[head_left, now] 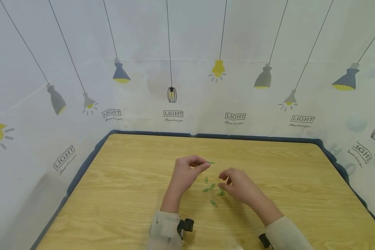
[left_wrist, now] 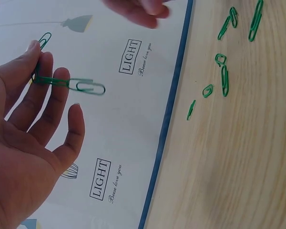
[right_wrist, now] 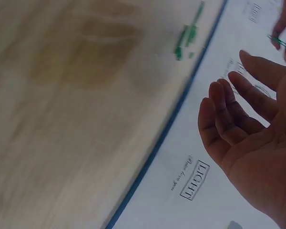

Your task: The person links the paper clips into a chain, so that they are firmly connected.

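Between thumb and fingertips my left hand [head_left: 187,171] pinches a short chain of linked green paper clips [left_wrist: 88,87], held above the table. One clip of it pokes up past the thumb and another hangs out beyond the fingers in the left wrist view. My right hand [head_left: 237,184] hovers to the right, its fingers loosely bent and nothing between them. Under and between the hands, several loose green paper clips [head_left: 214,203] lie scattered on the wood. In the right wrist view the loose clips [right_wrist: 186,40] look blurred, and the right palm [right_wrist: 262,162] shows bare.
The light wooden table [head_left: 118,194] has a dark blue edge [head_left: 231,136] along its back and sides. Behind it stands a white backdrop [head_left: 193,41] printed with hanging lamps and the word LIGHT. A wrist camera [head_left: 186,225] sits on the left sleeve.
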Motion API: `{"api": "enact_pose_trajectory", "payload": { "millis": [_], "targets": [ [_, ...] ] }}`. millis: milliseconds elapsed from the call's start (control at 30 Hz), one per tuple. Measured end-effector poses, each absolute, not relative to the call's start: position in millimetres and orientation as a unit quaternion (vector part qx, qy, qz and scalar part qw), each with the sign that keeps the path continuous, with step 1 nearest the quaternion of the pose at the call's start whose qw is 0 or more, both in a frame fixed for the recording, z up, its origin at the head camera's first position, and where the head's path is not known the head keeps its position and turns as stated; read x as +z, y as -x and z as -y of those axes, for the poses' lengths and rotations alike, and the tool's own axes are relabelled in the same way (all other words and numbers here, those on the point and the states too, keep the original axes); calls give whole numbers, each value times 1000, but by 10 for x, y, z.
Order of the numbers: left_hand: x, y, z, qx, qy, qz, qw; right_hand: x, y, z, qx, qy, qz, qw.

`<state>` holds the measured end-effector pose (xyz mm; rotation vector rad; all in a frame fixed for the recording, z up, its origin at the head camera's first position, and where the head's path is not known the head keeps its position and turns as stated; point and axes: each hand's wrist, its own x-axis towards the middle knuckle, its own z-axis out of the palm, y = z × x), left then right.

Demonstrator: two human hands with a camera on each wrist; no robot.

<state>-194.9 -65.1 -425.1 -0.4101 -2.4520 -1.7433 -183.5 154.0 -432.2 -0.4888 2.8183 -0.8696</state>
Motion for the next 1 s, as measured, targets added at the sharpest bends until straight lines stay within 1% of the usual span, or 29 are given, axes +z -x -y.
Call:
{"api": "enact_pose_trajectory", "payload": {
  "millis": [167,367,633,1000],
  "targets": [
    [-4239,1936,649,-572,128,809,53,-4506,1826,-1545,-254,165,-947,103],
    [-4231,1932,647,-569,124,811,52,-4640,1807,-1578,-243,189,-945,104],
    [-4241,1941,642,-567,127,812,58,-4671,1813,-1517,-231,193,-947,113],
    [-4244,1949,650,-563,125,815,60,-4676,1786,-1432,-254,215,-935,125]
  ]
}}
